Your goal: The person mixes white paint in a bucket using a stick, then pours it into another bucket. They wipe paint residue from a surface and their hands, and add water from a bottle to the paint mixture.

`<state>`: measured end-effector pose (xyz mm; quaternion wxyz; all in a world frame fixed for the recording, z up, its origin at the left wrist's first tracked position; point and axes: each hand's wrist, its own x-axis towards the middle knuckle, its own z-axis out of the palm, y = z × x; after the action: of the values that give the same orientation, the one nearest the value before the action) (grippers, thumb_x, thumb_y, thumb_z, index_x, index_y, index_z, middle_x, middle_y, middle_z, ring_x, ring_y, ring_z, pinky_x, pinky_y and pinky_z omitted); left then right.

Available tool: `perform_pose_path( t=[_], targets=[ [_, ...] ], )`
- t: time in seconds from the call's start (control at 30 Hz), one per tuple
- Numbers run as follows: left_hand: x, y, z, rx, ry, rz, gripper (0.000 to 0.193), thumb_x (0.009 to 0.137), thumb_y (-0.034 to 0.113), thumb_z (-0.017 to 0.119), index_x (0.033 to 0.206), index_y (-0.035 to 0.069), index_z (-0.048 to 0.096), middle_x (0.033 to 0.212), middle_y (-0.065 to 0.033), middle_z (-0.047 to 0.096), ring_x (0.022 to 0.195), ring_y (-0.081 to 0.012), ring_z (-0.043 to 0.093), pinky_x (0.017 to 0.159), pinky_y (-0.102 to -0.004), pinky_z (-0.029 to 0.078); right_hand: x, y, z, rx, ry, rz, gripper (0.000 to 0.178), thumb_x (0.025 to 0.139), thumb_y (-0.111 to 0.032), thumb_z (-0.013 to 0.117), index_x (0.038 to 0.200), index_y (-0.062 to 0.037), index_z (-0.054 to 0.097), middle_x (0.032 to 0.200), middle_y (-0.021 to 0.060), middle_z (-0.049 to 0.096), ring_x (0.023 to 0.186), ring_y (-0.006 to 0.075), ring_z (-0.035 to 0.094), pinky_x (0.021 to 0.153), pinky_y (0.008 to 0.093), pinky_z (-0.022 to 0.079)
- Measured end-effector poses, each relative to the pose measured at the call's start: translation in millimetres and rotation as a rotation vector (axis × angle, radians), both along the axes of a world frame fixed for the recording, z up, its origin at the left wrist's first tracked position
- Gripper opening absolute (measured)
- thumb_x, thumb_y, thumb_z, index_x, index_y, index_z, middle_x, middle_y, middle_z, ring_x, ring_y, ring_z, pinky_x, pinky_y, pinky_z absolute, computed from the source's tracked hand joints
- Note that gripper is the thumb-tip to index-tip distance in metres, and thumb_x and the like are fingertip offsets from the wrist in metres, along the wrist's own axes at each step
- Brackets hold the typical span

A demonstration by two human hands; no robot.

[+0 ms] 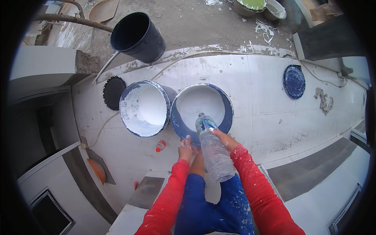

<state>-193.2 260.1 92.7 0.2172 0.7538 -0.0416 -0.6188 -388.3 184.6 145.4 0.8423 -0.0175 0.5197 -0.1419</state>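
Note:
My right hand (225, 139) is wrapped round a large clear plastic bottle (217, 156) with a blue-green label. The bottle lies tilted, its neck over the blue bucket (183, 129) in front of me and its base toward my lap. White material (199, 102) covers the inside of that bucket. At the near rim, my left hand (185, 150) is closed, fingers drawn together; whether it grips the rim or something small is hidden. A second bucket (169, 92), also white inside, stands against the first on the left.
A small bottle with a red cap (160, 146) lies left of my hand. Beyond the buckets stand a dark empty bucket (150, 49) and a green-filled tub (246, 8). A black lid (113, 93) and a blue lid (294, 81) lie on the white floor. A cable (178, 62) crosses it.

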Motion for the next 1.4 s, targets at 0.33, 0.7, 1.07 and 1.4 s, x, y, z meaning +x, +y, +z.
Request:
perform_pose_path(
  t=[0.33, 0.7, 1.07, 1.4],
  targets=[
    [-18, 48, 32, -0.043, -0.071, 0.108, 0.032, 0.093, 0.024, 0.060, 0.112, 0.000, 0.053, 0.081, -0.0050, 0.054, 0.060, -0.0131, 0.058, 0.053, -0.0290, 0.055, -22, 45, 30, 0.123, -0.336, -0.416, 0.064, 0.088, -0.057, 0.051, 0.123, -0.0025, 0.052, 0.094, 0.0171, 0.064, 0.077, 0.0281, 0.067, 0.070, 0.0400, 0.056],
    [2, 58, 42, 0.008, 0.002, 0.126, 0.037, 0.091, 0.022, 0.063, 0.117, 0.000, 0.050, 0.079, -0.0062, 0.058, 0.062, -0.0141, 0.061, 0.052, -0.0280, 0.054, -3, 97, -27, 0.144, -0.219, -0.488, 0.075, 0.086, -0.066, 0.043, 0.122, -0.0008, 0.050, 0.093, 0.0177, 0.064, 0.076, 0.0283, 0.066, 0.069, 0.0391, 0.056],
    [39, 22, 28, -0.043, 0.162, 0.084, 0.040, 0.092, 0.032, 0.063, 0.112, 0.000, 0.051, 0.086, -0.0123, 0.061, 0.073, -0.0222, 0.066, 0.065, -0.0341, 0.057, 1, 99, 25, 0.257, -0.250, -0.476, 0.085, 0.080, -0.072, 0.044, 0.131, -0.0044, 0.045, 0.096, 0.0177, 0.063, 0.079, 0.0307, 0.065, 0.072, 0.0453, 0.056],
    [53, -17, 31, -0.050, 0.210, -0.051, 0.042, 0.093, 0.039, 0.059, 0.109, 0.000, 0.055, 0.079, -0.0105, 0.063, 0.066, -0.0196, 0.065, 0.062, -0.0312, 0.055, 17, 103, 44, 0.024, -0.106, -0.274, 0.061, 0.085, -0.038, 0.062, 0.131, -0.0019, 0.045, 0.116, 0.0139, 0.058, 0.102, 0.0244, 0.059, 0.090, 0.0363, 0.048]
  ],
)
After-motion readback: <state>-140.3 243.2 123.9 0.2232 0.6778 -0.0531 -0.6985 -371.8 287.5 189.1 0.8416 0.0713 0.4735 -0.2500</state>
